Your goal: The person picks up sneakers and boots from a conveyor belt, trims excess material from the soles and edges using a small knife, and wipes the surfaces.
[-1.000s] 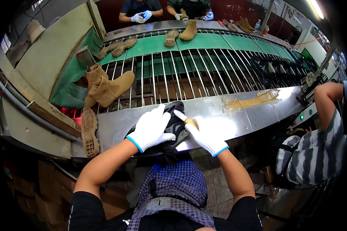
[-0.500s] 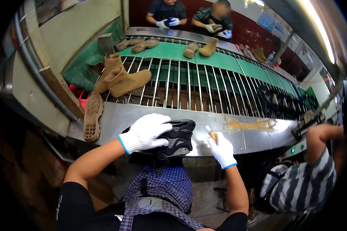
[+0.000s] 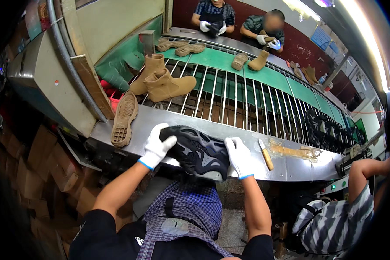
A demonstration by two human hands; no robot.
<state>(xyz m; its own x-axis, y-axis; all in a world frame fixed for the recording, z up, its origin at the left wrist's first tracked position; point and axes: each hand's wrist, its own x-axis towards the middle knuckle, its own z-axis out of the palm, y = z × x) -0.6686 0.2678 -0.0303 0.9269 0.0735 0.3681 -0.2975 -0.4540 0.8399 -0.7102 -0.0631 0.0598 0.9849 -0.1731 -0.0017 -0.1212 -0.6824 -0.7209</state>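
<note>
Between my two white-gloved hands is a black shoe point(image 3: 199, 151) with grey trim, held over the front edge of the metal bench point(image 3: 275, 170). My left hand point(image 3: 158, 145) grips one end, its fingers curled over the top. At the other end my right hand point(image 3: 239, 157) presses against the shoe, its fingers closed along it. A knife point(image 3: 266, 155) with a wooden handle lies on the bench just right of my right hand, apart from it. Part of the shoe's lower side is hidden against my apron.
Tan boots point(image 3: 169, 85) stand on the bar rack point(image 3: 212, 93), left of centre. A tan sole point(image 3: 125, 119) lies on the bench's left end. Several black shoes point(image 3: 323, 128) sit at the far right. Two co-workers face me across the rack; another person point(image 3: 338, 216) is close at right.
My right hand has put the knife down on the bench and moved left onto the shoe. The shoe is now lifted and turned between both hands. The whole view has shifted.
</note>
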